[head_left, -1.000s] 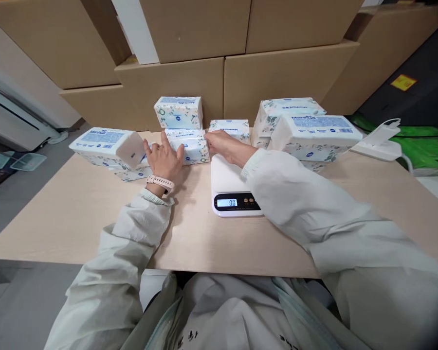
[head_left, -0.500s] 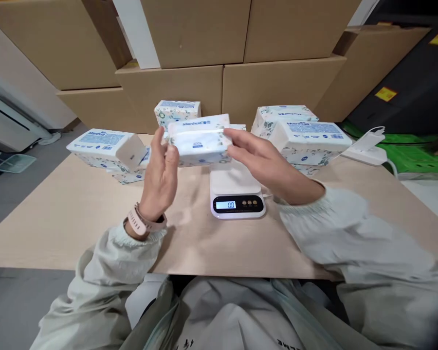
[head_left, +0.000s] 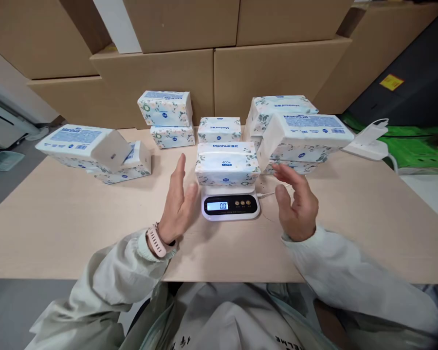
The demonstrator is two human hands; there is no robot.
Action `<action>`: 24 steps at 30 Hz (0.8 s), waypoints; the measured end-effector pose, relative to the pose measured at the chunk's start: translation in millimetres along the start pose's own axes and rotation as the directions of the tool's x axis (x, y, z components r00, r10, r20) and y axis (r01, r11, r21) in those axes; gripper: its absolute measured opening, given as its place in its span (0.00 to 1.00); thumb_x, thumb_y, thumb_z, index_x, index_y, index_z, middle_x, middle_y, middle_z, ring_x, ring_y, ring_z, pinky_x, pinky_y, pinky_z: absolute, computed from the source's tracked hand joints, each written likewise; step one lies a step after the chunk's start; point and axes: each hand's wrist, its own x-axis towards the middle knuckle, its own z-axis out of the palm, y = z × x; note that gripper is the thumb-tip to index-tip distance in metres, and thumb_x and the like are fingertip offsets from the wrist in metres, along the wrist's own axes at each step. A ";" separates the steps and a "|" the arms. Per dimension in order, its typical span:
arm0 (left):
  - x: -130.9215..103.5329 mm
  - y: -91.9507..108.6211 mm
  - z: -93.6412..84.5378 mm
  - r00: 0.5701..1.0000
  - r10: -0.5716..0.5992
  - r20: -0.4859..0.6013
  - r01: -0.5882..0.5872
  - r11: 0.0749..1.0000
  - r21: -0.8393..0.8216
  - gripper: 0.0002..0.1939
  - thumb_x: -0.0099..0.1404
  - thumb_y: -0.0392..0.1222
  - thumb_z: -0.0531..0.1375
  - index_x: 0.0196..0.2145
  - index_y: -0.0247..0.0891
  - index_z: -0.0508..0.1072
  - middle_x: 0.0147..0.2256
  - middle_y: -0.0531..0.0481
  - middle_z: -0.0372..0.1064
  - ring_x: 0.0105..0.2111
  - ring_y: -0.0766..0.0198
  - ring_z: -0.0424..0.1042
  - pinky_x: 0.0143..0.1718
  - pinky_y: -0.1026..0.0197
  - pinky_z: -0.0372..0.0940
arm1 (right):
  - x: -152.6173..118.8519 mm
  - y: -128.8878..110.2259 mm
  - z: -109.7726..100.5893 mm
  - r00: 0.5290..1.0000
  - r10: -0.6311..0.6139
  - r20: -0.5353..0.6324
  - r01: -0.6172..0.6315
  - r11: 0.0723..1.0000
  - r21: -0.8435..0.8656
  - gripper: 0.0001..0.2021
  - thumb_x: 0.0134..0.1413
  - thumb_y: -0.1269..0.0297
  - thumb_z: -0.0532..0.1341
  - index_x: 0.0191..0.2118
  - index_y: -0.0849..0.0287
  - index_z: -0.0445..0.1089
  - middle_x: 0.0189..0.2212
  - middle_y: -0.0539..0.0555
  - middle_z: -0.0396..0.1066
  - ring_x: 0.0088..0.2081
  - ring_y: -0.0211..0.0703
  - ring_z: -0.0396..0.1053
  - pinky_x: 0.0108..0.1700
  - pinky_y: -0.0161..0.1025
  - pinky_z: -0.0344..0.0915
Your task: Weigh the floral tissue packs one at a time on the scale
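A white tissue pack with a floral print lies flat on the small white kitchen scale, whose display reads 0.0. My left hand hovers just left of the scale, fingers apart, palm facing the pack. On the other side my right hand is held open with nothing in it. Neither hand touches the pack. A pink watch sits on my left wrist.
More tissue packs stand on the light wooden table: two stacked at the left, two stacked at the back, one behind the scale, a pile at the right. Cardboard boxes wall the far edge. A white device lies far right.
Both hands lifted a tissue pack from the back of the table, carried it to the scale, set it down and let go. They now hang open on either side.
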 end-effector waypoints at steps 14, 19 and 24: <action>-12.4 -14.3 1.2 0.978 -0.194 -0.076 0.166 0.944 -0.284 0.28 0.78 0.62 0.55 0.70 0.53 0.67 0.72 0.44 0.63 0.73 0.48 0.62 0.73 0.43 0.61 | -5.1 -0.1 -3.5 0.999 0.030 -0.033 -0.029 0.999 0.027 0.10 0.68 0.69 0.62 0.48 0.48 0.78 0.36 0.52 0.78 0.37 0.48 0.77 0.39 0.49 0.73; -12.3 -14.5 1.2 0.975 -0.209 -0.080 0.176 0.938 -0.298 0.29 0.78 0.63 0.55 0.70 0.52 0.68 0.71 0.43 0.64 0.73 0.49 0.62 0.72 0.43 0.62 | -5.2 3.5 -4.4 1.000 0.000 -0.022 0.000 1.000 -0.009 0.09 0.66 0.69 0.63 0.46 0.49 0.78 0.37 0.52 0.79 0.39 0.48 0.78 0.40 0.49 0.73; -10.9 -15.2 2.4 0.971 -0.223 -0.089 0.189 0.939 -0.288 0.30 0.78 0.65 0.55 0.69 0.50 0.68 0.71 0.42 0.65 0.74 0.47 0.61 0.72 0.41 0.63 | -4.9 2.0 -4.6 1.000 -0.004 -0.020 0.003 1.000 -0.019 0.09 0.67 0.70 0.62 0.45 0.49 0.79 0.37 0.52 0.80 0.39 0.48 0.78 0.41 0.49 0.74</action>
